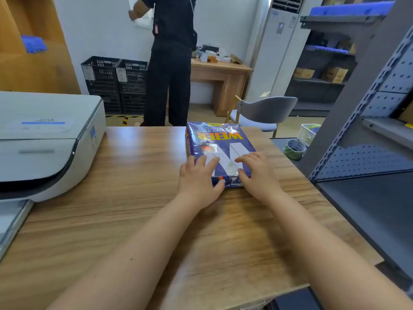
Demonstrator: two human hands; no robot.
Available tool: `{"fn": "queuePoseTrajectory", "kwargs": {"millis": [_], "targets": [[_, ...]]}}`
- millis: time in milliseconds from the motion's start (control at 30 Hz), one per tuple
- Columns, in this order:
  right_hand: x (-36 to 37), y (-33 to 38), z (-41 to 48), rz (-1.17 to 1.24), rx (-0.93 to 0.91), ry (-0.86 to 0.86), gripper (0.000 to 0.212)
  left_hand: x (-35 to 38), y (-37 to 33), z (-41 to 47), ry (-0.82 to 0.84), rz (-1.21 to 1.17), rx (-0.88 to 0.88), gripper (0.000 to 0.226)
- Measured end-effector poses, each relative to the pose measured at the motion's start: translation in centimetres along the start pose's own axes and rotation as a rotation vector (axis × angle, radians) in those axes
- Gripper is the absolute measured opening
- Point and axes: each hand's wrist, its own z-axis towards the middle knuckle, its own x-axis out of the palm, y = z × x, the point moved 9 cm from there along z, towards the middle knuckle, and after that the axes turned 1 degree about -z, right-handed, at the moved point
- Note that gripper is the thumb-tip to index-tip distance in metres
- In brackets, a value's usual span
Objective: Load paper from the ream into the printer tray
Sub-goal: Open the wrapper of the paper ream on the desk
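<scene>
A blue wrapped ream of paper (218, 142) with yellow lettering lies flat on the wooden table (138, 215), towards the far right. My left hand (199, 180) rests on its near left corner, fingers on top and thumb against the near end. My right hand (257, 175) lies on the near right corner, fingers spread over the wrapper. The white printer (44, 142) stands at the table's left. A light tray edge (11, 222) sticks out below it at the far left.
A grey metal shelf rack (368, 142) stands close on the right. Beyond the table are a grey chair (266, 113), a person in black (172, 63), black crates (116, 83) and a wooden desk (221, 74).
</scene>
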Motion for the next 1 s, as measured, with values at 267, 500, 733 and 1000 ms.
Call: {"fn": "queuePoseTrajectory", "kwargs": {"millis": [267, 500, 733, 1000], "targets": [[2.1, -1.8, 0.6, 0.099, 0.140, -0.129, 0.028, 3.1, -0.1, -0.1, 0.022, 0.032, 0.094, 0.057], [3.8, -2.6, 1.1, -0.054, 0.186, -0.055, 0.051, 3.5, 0.0, 0.0, -0.009, -0.003, 0.095, 0.056], [3.7, -3.2, 1.3, 0.060, 0.204, -0.037, 0.032, 3.6, 0.4, 0.2, 0.004, -0.061, 0.086, 0.057], [1.8, -3.0, 0.9, 0.377, 0.191, -0.187, 0.015, 3.7, 0.6, 0.5, -0.001, -0.066, 0.105, 0.058]]}}
